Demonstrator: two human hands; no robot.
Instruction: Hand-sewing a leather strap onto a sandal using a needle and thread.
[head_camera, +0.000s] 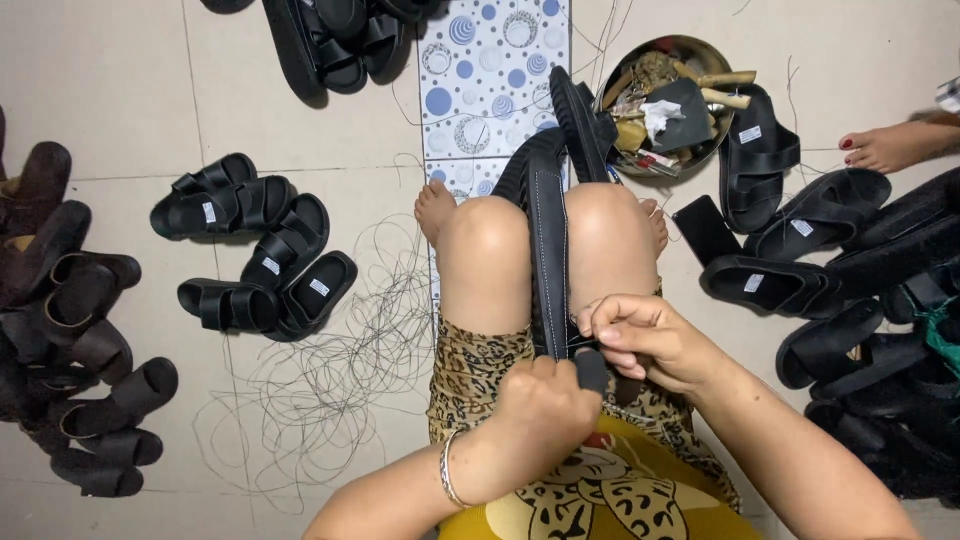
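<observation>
A black sandal (549, 215) with pale stitching along its edge stands on edge, clamped between my two knees. My left hand (540, 410) is closed in a fist at the sandal's near end, gripping a dark tool handle (591, 369) that sticks up from the fist. My right hand (640, 338) pinches the sandal's near edge just beside the tool, fingers curled together. A silver bangle sits on my left wrist. What the fingertips hold besides the sandal is hidden.
Black sandals lie in groups on the tiled floor at left (255, 250), top (330, 40) and right (800, 250). Tangled dark thread (330, 370) spreads left of my legs. A round metal bowl (668, 105) of tools sits ahead. Another person's foot (885, 148) shows at right.
</observation>
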